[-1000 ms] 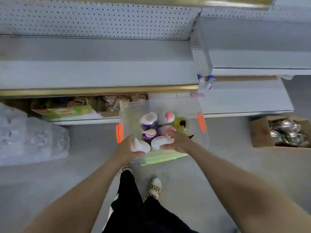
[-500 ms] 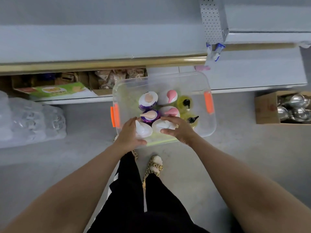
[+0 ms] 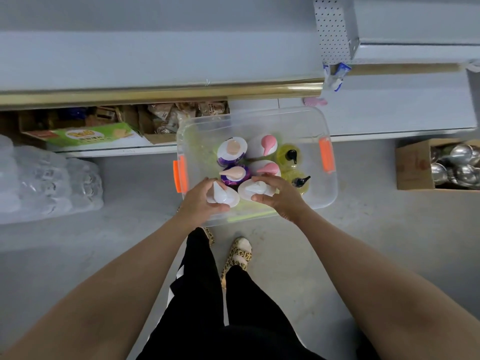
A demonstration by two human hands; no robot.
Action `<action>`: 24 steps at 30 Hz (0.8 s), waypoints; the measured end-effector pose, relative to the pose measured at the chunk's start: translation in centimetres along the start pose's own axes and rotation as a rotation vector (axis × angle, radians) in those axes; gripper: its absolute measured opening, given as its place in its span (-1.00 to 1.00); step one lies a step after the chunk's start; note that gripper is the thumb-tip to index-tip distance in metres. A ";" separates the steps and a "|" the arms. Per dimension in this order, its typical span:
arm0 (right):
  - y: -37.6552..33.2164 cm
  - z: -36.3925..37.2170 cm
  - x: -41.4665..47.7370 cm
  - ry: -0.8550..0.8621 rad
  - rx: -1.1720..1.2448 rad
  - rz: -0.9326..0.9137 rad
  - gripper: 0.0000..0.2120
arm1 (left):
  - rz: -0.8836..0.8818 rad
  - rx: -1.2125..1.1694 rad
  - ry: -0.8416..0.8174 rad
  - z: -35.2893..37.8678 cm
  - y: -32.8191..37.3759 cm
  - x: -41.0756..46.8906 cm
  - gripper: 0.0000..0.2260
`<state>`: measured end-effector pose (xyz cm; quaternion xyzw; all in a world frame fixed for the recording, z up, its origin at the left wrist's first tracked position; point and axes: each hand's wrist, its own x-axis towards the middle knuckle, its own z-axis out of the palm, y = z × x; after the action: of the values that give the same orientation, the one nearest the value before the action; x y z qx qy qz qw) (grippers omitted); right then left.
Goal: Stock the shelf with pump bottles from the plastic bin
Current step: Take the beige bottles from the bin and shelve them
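Left hand (image 3: 201, 201) wraps a white pump bottle (image 3: 224, 197) at the near left of the clear plastic bin (image 3: 328, 193), fingers curled round its shoulder under the pump head. Right hand (image 3: 279, 194) grips a second white pump bottle (image 3: 253, 189) just beside it, thumb near, fingers over the top. Both bottles stand upright inside the bin, not lifted out yet by the look of it. Behind them: two purple bottles (image 3: 233, 175), two pink-pump bottles (image 3: 267, 168), two yellow bottles with black pumps (image 3: 289, 157), packed touching. Bin sits on the floor in front of the shelf (image 3: 155, 61), whose upper boards look bare. Handling guess: bottles full, so fairly heavy, rigid smooth plastic, maybe slippery; pump heads can swivel or pop, so better to hold the neck or body, not the nozzle.
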<state>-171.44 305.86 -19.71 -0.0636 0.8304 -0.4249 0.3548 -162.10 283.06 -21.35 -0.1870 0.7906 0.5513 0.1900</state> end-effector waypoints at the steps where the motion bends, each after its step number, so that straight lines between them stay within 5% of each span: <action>1: 0.1 -0.1 0.1 -0.002 -0.013 0.002 -0.55 | -0.001 -0.011 -0.012 -0.1 0.0 0.0 -0.58; 17: -5.5 -5.4 -0.4 0.006 0.097 -0.056 -0.70 | -0.041 -0.113 0.069 -3.7 7.1 -0.3 -0.58; 21: -10.0 -8.0 -1.5 0.089 0.158 -0.144 -0.46 | 0.020 -0.196 0.122 -6.6 11.7 -2.5 -0.78; 24: -15.0 -10.1 -3.1 0.102 0.194 -0.259 -0.43 | 0.097 -0.306 0.184 -8.6 15.4 -4.9 -0.70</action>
<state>-178.57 304.34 -2.84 -0.1139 0.7873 -0.5478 0.2590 -166.52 280.37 -3.78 -0.2247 0.7198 0.6542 0.0595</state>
